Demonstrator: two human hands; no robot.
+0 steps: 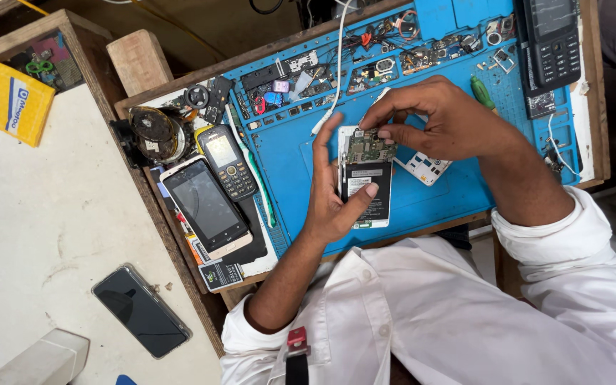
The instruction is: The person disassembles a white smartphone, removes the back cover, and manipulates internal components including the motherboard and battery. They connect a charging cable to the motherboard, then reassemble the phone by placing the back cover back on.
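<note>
head view: the left hand (333,192) cradles an opened phone (365,187) from beneath, fingers curled up its left edge and the thumb pressed on its dark lower half, so it is closed around the body. the phone sits in the air just above the blue work mat (294,153), near the middle of the tabletop (147,192). the right hand (440,121) comes in from above, fingertips pinched on the green circuit board (370,146) that lies in the phone's upper half; the hand is nearly closed on the board's top edge.

to do this well, i judge the board should be handled by its edges only, kept level with the frame, and moved slowly so no connector or thin cable snags, while the left hand keeps the body steady.

the board looks rigid and crowded with small metal cans; the lower part of the phone is smooth black with a white label. the mat is matte, rubbery, with moulded trays full of tiny parts. left of it lie a cracked touchscreen phone (207,207), a small keypad phone (227,161) and, lower down, a glossy black phone (141,311). a white keypad piece (426,167) lies just beneath the right hand.
</note>
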